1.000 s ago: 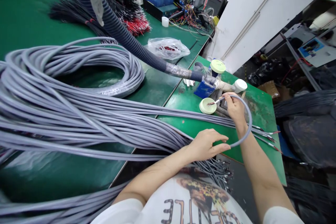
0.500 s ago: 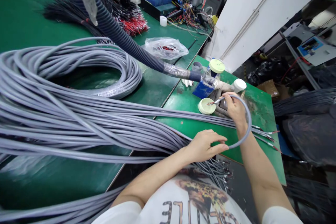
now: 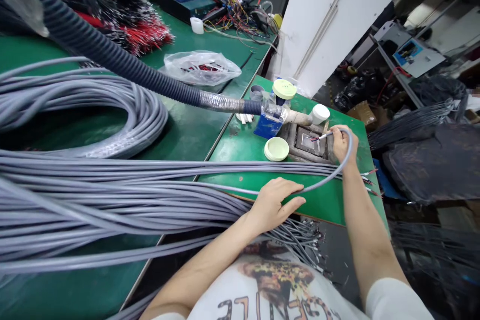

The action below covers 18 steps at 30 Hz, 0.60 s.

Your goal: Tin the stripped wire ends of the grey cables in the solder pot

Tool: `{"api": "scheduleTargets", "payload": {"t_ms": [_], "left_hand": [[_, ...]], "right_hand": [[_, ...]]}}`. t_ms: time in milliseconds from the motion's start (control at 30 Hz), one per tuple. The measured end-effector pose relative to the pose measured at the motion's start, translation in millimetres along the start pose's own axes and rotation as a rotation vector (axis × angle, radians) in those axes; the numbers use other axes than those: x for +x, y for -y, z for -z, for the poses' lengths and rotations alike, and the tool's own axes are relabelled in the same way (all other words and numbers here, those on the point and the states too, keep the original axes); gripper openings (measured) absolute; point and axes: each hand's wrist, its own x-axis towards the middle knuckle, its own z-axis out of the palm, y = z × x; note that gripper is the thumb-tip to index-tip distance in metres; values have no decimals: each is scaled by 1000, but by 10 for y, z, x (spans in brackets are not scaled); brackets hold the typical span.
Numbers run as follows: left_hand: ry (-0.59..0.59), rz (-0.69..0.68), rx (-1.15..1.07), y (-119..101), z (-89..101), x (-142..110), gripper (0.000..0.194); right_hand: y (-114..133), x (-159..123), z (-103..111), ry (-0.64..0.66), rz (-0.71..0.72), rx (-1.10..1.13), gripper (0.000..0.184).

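My right hand (image 3: 343, 144) is closed around the end of a grey cable (image 3: 348, 152), holding it in a bend. From the cable's stripped tip, thin bare-ended wires (image 3: 315, 139) point left over the dull metal surface of what looks like a solder pot (image 3: 305, 146); whether they touch it I cannot tell. The cable loops back to my left hand (image 3: 275, 204), which lies over it with fingers stretched and thumb apart. Just left of the pot sits a round pale-yellow dish (image 3: 276, 149). More grey cables (image 3: 240, 167) run between my left hand and the pot.
A coil of grey cable (image 3: 150, 115) and long cable bundles cover the left table. Above them hangs a dark ribbed hose (image 3: 123, 67), ending by a blue box (image 3: 269, 126) and a white lid (image 3: 320, 114). A plastic bag (image 3: 204, 67) lies behind; a white pillar (image 3: 318, 15) stands beyond.
My right hand has moved the wire ends from the pale-yellow dish over to the pot. My left hand has slid back along the cable. The whole view has shifted.
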Motion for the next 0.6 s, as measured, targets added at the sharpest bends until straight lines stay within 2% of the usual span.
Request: {"api": "scheduleTargets", "payload": {"t_ms": [267, 500, 600], "left_hand": [[-5, 9, 20, 48, -18, 19, 29], [6, 35, 20, 82, -32, 24, 31], [10, 60, 2, 93, -32, 18, 31]], "right_hand": [[-246, 51, -171, 56, -63, -85, 29], [-277, 84, -256, 105, -72, -107, 27], [-202, 93, -214, 102, -70, -93, 26]]}}
